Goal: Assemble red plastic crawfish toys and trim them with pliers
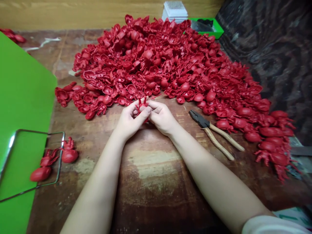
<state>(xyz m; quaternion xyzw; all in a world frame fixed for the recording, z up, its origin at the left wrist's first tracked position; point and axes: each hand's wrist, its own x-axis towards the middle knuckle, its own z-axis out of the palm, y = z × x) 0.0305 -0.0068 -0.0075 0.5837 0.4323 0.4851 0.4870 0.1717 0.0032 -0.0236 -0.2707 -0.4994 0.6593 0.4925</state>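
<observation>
Red moulded plastic parts, heaped in a broad mound, spread across the far side of a worn wooden counter while a person holds one small spiky red piece at the mound's near edge. The left hand is curled closed around one side of the piece, its thumb pressed on top, while the right hand grips the other side with bent fingers. The two hands almost meet, and the piece is partly hidden between them.

Just right of the right hand, a pair of pliers with tan wrapped handles lies on the counter, its head pointing toward the mound. To the left, a bright green board lies along the counter, with a thin metal wire frame resting across its edge. A few larger red pieces lie beside the frame. Beyond the mound sit a green tray and a white stacked block. A dark patterned cloth fills the far right.
</observation>
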